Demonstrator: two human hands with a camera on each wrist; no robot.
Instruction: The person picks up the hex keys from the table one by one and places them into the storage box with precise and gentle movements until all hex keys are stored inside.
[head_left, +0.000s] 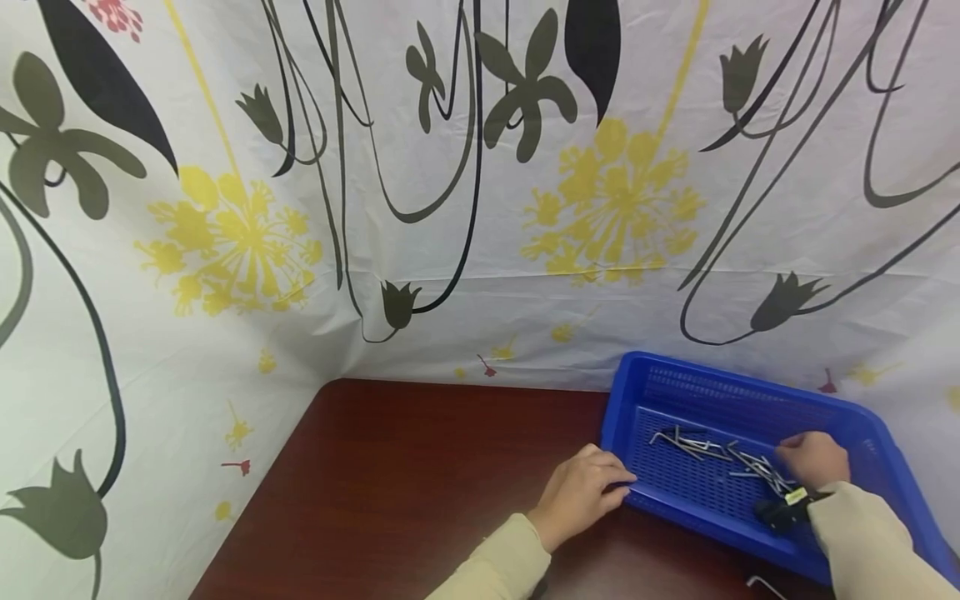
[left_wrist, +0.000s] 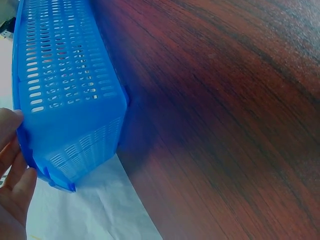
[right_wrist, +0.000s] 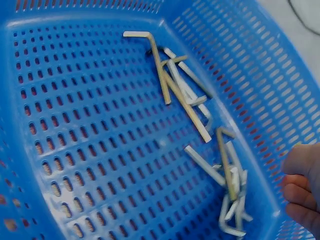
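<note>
My left hand (head_left: 581, 493) grips the near left rim of a blue plastic basket (head_left: 675, 500); in the left wrist view its thumb and fingers (left_wrist: 25, 182) meet that rim from outside. Several L-shaped hex keys (head_left: 757, 467) lie in two loose clusters on the perforated basket floor. Just beside the right-hand cluster, my right hand (head_left: 816, 460) is inside the basket, slightly blurred, with curled fingers. The right wrist view has this hand at the right edge, near the hex keys (right_wrist: 230, 175). Whether anything is between its fingertips is hidden.
The basket stands on a dark red-brown wooden table (head_left: 420, 475). One more hex key (head_left: 765, 586) lies on the table at the basket's near side. A white cloth (head_left: 450, 208) with printed flowers hangs behind and on the left. A black wrist camera (head_left: 783, 510) sits at my right wrist.
</note>
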